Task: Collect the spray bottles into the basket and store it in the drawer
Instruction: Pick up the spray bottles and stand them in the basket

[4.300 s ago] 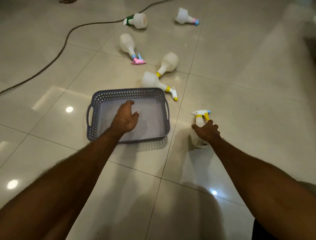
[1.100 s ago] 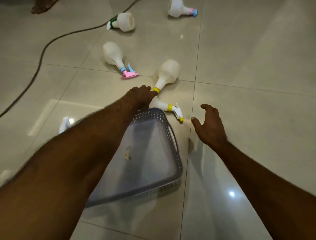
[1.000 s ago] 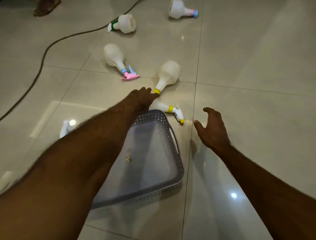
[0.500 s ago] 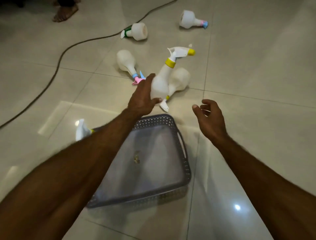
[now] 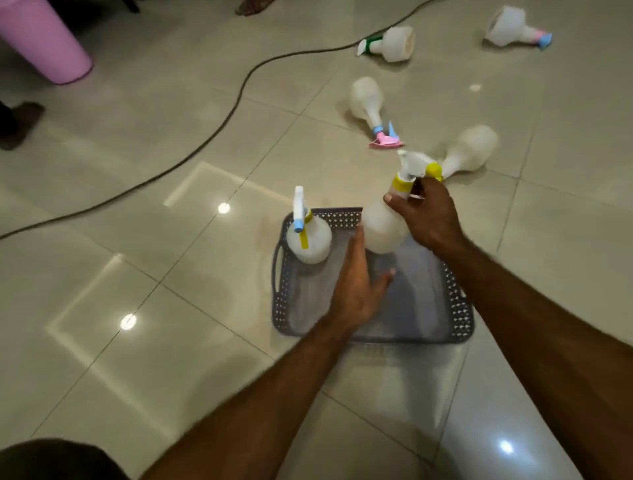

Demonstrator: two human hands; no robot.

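Observation:
A grey perforated basket (image 5: 457, 310) sits on the tiled floor. One white spray bottle with a blue and yellow trigger (image 5: 310, 241) stands upright in its far left corner. A second white bottle with a yellow collar (image 5: 382, 228) is upright over the basket's far edge. My right hand (image 5: 430, 219) grips its neck just below the trigger. My left hand (image 5: 356, 287) lies flat over the basket, fingers straight, with the fingertips at the bottle's lower side. Four more white bottles lie on the floor beyond: a yellow-collared one (image 5: 474, 149), a pink-triggered one (image 5: 368, 101), a green-collared one (image 5: 395, 42) and a pink-and-blue one (image 5: 510, 27).
A dark cable (image 5: 222, 120) snakes across the floor from the left to the top. A pink bin (image 5: 41, 41) stands at the top left corner. Another person's foot (image 5: 253, 3) shows at the top edge. No drawer is in view.
The yellow-collared bottle came down from the air to the basket. My right hand took its neck; my left hand let go and flattened. The view shifted left.

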